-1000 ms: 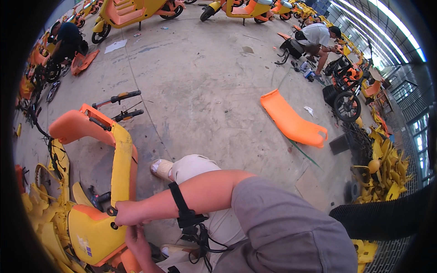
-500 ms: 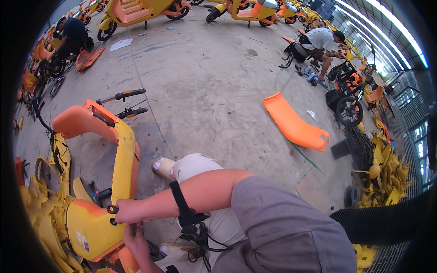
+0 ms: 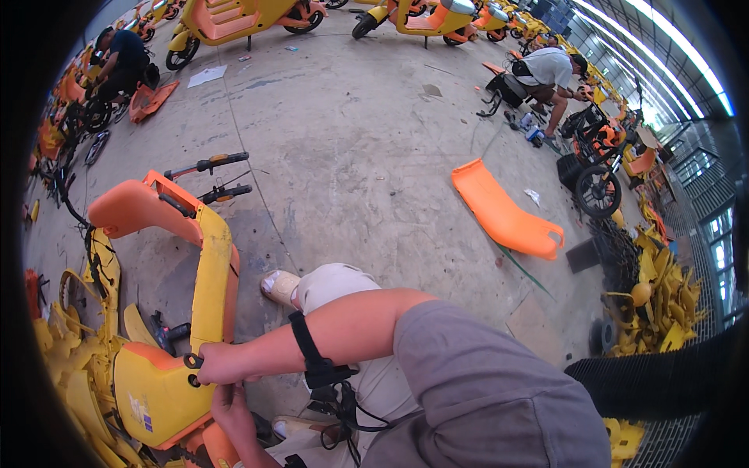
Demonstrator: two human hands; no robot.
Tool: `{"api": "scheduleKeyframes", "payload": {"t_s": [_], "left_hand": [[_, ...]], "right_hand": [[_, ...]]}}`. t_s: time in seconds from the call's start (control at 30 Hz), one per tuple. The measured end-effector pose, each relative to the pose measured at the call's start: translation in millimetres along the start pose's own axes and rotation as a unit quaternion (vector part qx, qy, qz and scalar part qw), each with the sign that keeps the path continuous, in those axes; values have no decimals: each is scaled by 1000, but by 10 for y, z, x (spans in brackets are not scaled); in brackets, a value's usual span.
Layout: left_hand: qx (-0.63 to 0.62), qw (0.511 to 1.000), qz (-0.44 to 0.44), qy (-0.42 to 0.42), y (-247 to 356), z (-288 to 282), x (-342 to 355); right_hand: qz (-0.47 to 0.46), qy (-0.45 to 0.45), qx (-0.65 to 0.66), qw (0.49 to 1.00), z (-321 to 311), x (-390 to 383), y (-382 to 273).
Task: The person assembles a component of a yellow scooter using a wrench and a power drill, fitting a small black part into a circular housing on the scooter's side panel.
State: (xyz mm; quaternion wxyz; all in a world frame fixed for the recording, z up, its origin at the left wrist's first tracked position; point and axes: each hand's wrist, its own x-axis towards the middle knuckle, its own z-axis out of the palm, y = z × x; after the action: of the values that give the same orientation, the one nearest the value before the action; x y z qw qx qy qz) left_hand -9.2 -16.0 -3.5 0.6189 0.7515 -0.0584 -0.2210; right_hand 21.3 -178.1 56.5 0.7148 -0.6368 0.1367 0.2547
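A yellow and orange scooter body panel [image 3: 152,390] stands at my lower left, joined to an upright yellow front section [image 3: 212,265]. My right hand [image 3: 222,363] reaches across to its near edge, the fingers closed round a small black ring-ended piece [image 3: 193,360]. Just below that piece, a round black hole or fitting [image 3: 193,381] shows in the panel. Close under the right hand is my left hand [image 3: 231,404], beside the panel's edge with its fingers bent together. What the left fingers hold, if anything, is hidden.
A black power tool [image 3: 168,331] lies behind the panel. Yellow panels [image 3: 82,398] are heaped at the left, others [image 3: 663,296] at the right. An orange panel [image 3: 507,214] lies on the floor. Two people [image 3: 125,62] [image 3: 546,70] crouch farther off by scooters.
My hands stay at the same spot on the scooter body, with only a very slight shift. The person at the far left has moved an arm a little.
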Motion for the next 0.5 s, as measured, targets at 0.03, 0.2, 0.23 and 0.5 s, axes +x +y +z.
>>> {"api": "scheduleKeyframes", "payload": {"t_s": [0.03, 0.2, 0.23, 0.5], "left_hand": [[-3, 1000, 3, -3, -38, -23, 15], [-5, 1000, 7, -7, -25, -9, 11], [-12, 1000, 12, -10, -29, 26, 16], [-20, 1000, 14, -5, -19, 3, 11]], "right_hand": [[3, -2, -9, 1000, 3, -7, -18], [-3, -2, 8, 1000, 4, -8, -7], [1, 2, 12, 1000, -12, -6, 18], [10, -11, -10, 1000, 22, 63, 43]]}}
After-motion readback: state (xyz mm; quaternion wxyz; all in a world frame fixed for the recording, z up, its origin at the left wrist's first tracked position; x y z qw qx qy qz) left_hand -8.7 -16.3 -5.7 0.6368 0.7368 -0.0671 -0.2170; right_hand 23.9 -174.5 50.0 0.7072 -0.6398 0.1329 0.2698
